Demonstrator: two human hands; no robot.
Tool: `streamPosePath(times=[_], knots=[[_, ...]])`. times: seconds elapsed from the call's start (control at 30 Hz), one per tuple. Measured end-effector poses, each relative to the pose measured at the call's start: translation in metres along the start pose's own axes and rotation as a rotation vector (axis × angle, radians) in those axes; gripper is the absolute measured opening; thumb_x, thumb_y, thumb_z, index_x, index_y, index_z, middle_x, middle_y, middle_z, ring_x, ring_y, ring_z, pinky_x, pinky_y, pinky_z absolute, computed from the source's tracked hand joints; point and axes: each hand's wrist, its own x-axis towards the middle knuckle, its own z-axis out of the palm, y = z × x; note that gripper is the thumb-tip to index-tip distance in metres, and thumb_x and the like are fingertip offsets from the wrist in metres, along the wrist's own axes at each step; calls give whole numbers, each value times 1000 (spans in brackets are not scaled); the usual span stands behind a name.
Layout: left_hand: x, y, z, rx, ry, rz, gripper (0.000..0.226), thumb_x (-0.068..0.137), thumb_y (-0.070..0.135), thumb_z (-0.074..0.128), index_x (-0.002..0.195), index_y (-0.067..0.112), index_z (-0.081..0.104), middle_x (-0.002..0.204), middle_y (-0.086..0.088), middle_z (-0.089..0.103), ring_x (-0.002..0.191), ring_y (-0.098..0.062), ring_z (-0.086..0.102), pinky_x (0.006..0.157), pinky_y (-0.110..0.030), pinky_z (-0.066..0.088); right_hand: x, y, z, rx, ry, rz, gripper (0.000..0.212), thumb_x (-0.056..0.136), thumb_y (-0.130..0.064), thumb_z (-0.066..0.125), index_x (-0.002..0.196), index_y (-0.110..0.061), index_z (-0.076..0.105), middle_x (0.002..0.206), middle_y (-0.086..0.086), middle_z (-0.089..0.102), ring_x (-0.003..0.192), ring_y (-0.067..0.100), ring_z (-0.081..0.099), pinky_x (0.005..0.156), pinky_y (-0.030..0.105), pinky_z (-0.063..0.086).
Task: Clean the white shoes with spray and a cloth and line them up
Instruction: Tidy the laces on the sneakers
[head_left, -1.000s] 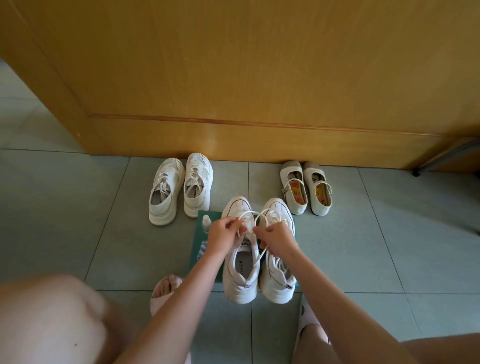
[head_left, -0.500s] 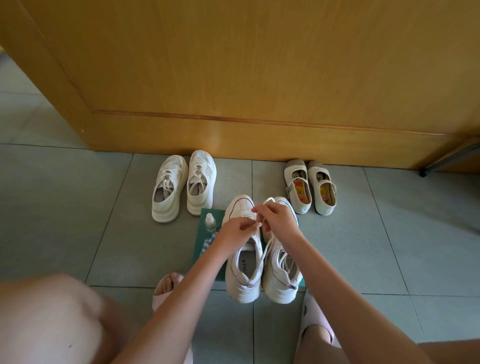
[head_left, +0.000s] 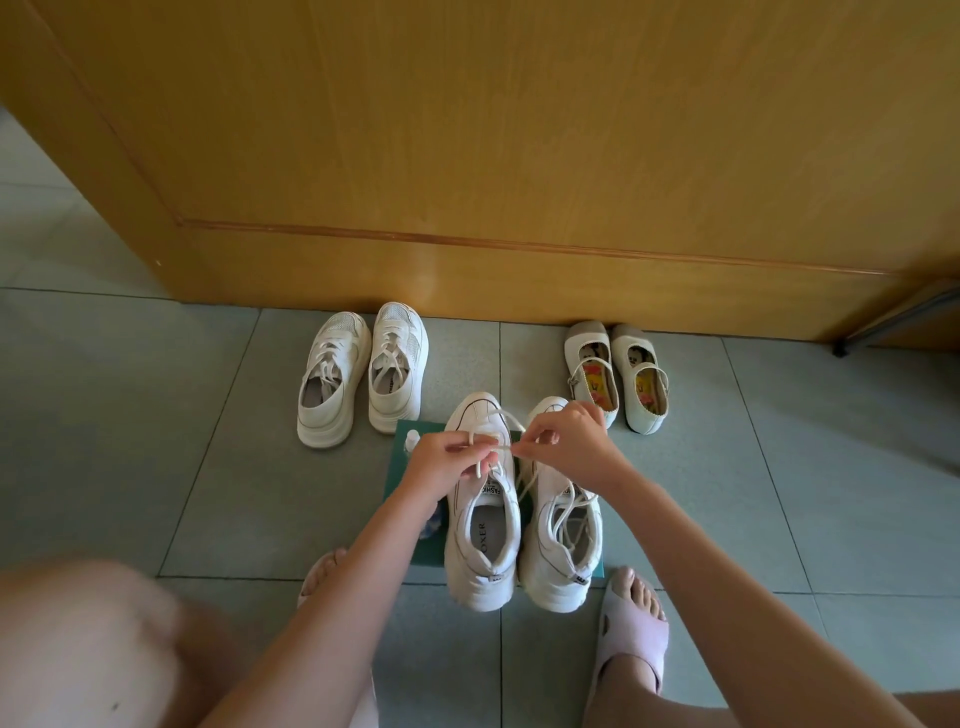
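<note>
Bottom centre of frame, btw your pale pink slippers (head_left: 631, 639), the pair of white lace-up leather sneakers (head_left: 485, 545) stood on a flat green cloth (head_left: 402, 467). Heels faced you, long axes ran up-frame.

Just above, your left hand (head_left: 447, 457) and right hand (head_left: 566, 441) each pinched the white cord lace (head_left: 506, 417) over the left sneaker's tongue. Fingers were curled narrow and the lace was stretched crosswise btw them.

The small clear spray bottle (head_left: 413, 439) sat just left of your left hand, so that hand was nearer it.

Further up were white mesh sneakers (head_left: 358, 374) and cream strap flats (head_left: 618, 379) vs. the yellow wooden door (head_left: 467, 156).
</note>
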Motion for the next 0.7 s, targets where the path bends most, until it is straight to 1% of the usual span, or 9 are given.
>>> streamPosePath(times=[0.07, 0.13, 0.2, 0.27, 0.3, 0.4, 0.47, 0.53, 0.7], knots=[[-1, 1, -1, -48, -16, -76, 15, 84, 19, 69, 93, 7, 74, 76, -5, 68, 66, -6, 58, 64, -15, 46, -2, -2, -4, 64, -93, -26, 22, 81, -42, 69, 78, -20, 71, 58, -15, 57, 76, 7, 54, 100, 32, 31], [-2, 0, -2, -51, -18, -123, 18, 81, 22, 72, 89, 6, 74, 72, -4, 65, 67, -12, 53, 72, -22, 47, -5, -6, -6, 109, -313, -7, 23, 84, -41, 66, 79, -19, 70, 58, -6, 62, 61, 8, 57, 82, 25, 45], [-3, 0, -3, -42, 3, -116, 15, 80, 13, 72, 92, 3, 73, 67, -4, 64, 62, -12, 55, 70, -21, 48, -6, -9, -2, 155, -436, 33, 26, 90, -40, 59, 85, -17, 71, 61, -1, 63, 54, 9, 55, 65, 19, 48], [-4, 0, -2, 74, 29, -4, 13, 80, 7, 71, 93, 6, 72, 70, -4, 67, 62, -8, 61, 70, -22, 53, -4, -9, 5, 238, -386, 112, 27, 96, -32, 50, 92, -12, 68, 68, -1, 63, 55, 8, 56, 58, 17, 49], [-4, 0, -2, 203, 57, 89, 11, 80, 9, 71, 91, 8, 72, 73, -2, 69, 67, -9, 63, 73, -25, 54, -2, -9, 8, 285, -325, 157, 25, 98, -25, 47, 97, -8, 66, 72, 0, 63, 58, 9, 58, 58, 18, 51], [-9, 3, 5, 558, 184, 319, 7, 83, 16, 69, 88, 17, 65, 79, 9, 67, 74, -7, 64, 69, -21, 50, 0, -7, 18, 333, -188, 201, 19, 97, -7, 42, 102, -10, 60, 78, 3, 62, 67, 15, 60, 66, 31, 58], [-12, 1, 8, 558, 239, 386, 9, 83, 17, 69, 90, 17, 64, 80, 9, 67, 74, -5, 63, 67, -18, 49, 2, -8, 22, 271, -179, 158, 23, 93, -1, 45, 99, -16, 63, 84, 5, 63, 72, 16, 58, 76, 36, 55], [-13, -2, 9, 464, 268, 382, 11, 81, 15, 71, 90, 15, 65, 80, 7, 68, 74, -4, 64, 66, -13, 47, 2, -10, 26, 257, -206, 122, 25, 88, 0, 51, 98, -15, 68, 87, 6, 67, 75, 17, 58, 78, 36, 54], [-14, -4, 12, 254, 259, 331, 12, 78, 9, 73, 88, 10, 67, 79, 3, 70, 73, -3, 66, 63, -10, 48, 3, -9, 29, 492, -187, 156, 21, 89, -6, 61, 107, -11, 70, 70, -7, 61, 63, 6, 54, 66, 20, 48]])
